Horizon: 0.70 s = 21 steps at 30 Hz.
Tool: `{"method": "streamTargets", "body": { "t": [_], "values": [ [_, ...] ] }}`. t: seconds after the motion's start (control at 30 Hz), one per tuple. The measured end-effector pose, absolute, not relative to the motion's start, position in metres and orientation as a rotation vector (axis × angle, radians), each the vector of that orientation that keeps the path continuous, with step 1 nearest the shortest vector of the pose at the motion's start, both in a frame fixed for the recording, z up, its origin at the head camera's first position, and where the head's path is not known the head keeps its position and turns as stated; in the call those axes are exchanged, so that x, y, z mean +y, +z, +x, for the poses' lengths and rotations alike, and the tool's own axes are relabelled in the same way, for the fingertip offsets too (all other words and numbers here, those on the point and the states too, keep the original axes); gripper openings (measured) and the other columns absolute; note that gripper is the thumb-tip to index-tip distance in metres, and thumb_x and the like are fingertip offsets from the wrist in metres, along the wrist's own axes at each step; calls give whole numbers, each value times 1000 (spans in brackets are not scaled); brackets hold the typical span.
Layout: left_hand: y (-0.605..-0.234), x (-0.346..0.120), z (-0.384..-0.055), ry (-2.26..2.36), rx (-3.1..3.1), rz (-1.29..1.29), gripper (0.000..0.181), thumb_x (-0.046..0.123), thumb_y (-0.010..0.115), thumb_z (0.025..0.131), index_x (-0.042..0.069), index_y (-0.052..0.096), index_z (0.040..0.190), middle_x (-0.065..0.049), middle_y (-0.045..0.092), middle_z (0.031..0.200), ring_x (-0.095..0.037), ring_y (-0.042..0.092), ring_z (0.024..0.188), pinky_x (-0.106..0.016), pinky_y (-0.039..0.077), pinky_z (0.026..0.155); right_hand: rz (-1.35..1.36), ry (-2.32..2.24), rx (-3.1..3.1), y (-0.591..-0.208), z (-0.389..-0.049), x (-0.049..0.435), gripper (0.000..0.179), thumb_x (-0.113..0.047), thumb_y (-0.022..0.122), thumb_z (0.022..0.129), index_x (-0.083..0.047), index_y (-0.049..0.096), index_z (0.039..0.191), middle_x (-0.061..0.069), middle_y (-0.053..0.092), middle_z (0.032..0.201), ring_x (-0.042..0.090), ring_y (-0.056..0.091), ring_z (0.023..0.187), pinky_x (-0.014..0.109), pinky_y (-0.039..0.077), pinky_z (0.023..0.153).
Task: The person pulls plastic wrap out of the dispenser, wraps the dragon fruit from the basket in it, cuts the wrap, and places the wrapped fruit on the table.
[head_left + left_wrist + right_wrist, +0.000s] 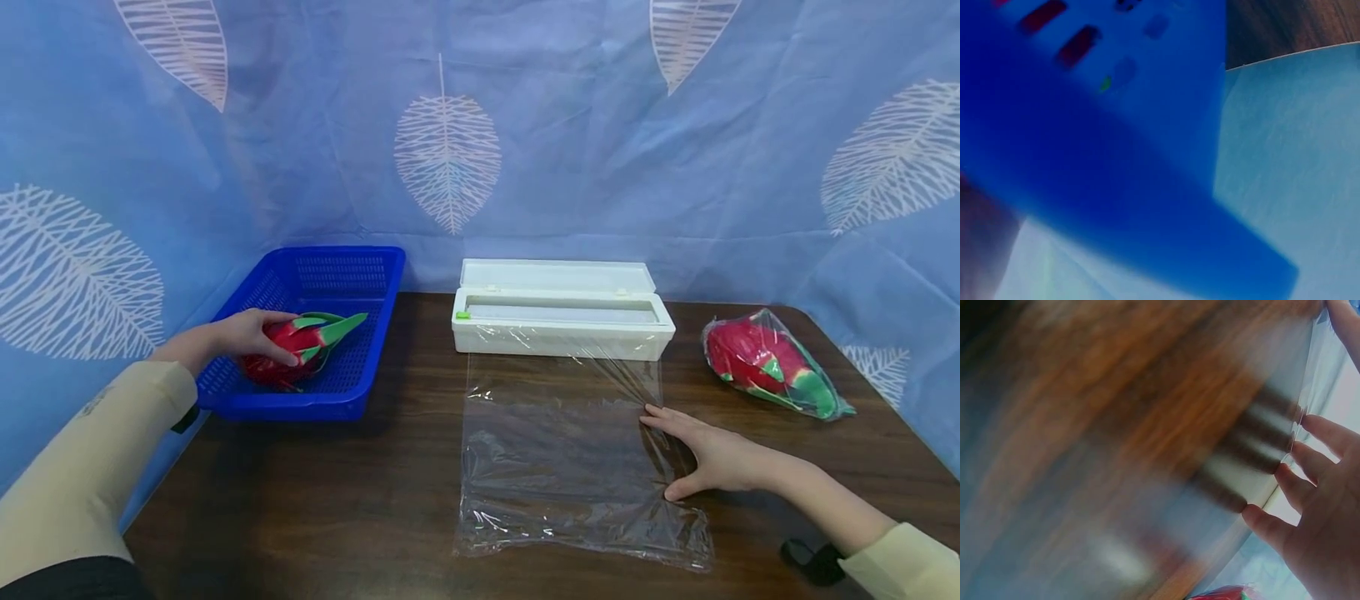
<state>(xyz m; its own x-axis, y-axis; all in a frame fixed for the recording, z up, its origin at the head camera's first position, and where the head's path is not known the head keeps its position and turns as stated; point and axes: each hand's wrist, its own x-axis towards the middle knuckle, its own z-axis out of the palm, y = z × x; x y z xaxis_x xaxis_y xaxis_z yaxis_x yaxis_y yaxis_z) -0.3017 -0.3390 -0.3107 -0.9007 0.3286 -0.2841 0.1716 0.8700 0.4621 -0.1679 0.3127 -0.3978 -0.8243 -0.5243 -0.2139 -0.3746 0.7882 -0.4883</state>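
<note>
Inside the blue basket (362, 367), my left hand (251, 333) grips a red dragon fruit (294, 340) with green leaf tips, thumb on the near side and fingers over the top. The blurred basket wall (1116, 169) fills much of the left wrist view and hides that hand. A sheet of clear cling film (555, 467) lies on the table, drawn out of a white dispenser box (562, 340) whose lid stands up. My right hand (708, 457) touches the film's right edge, fingers spread and fairly straight; its fingertips rest on the surface in the right wrist view.
A second dragon fruit (772, 362), wrapped in clear film, lies on the right of the brown wooden table (315, 500). Blue cloth (555, 167) with white leaf prints hangs behind the table and along its sides.
</note>
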Motion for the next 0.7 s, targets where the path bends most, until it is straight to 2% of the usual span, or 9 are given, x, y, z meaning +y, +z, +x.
{"method": "streamTargets", "body": {
  "t": [0.1,0.23,0.43,0.57,0.7],
  "values": [
    [-311,-339,-303,623,2683,352,95,45,72,86,-3,22,151,-40,32,139,-55,39,119,-58,49,86,-691,-627,2636,-398,-168,312,100,-49,81,73,-2,35,148,31,22,152,56,25,133,68,40,88],
    [-312,-340,-304,596,2674,331,104,43,76,83,-4,13,152,-41,25,141,-58,31,123,-62,45,90,-701,-624,2639,-399,-169,312,100,-50,80,74,-2,34,148,32,22,152,56,26,132,68,40,88],
    [-308,-339,-311,482,2629,316,109,39,84,75,-18,21,143,-39,40,131,-50,43,114,-54,50,86,-690,-621,2644,-399,-169,313,101,-52,79,73,-2,34,148,30,22,153,55,26,133,68,38,91],
    [-304,-334,-315,487,2537,322,102,25,86,75,-12,20,143,-37,38,130,-49,42,113,-53,52,82,-697,-618,2645,-398,-169,313,101,-52,79,73,-1,34,148,30,22,152,55,27,132,67,40,89],
    [-304,-329,-317,495,2482,353,100,25,84,77,-8,18,144,-35,35,131,-48,42,113,-51,51,83,-690,-617,2646,-398,-169,312,100,-52,79,74,-1,35,148,30,23,152,55,27,132,68,40,89]
  ]
}}
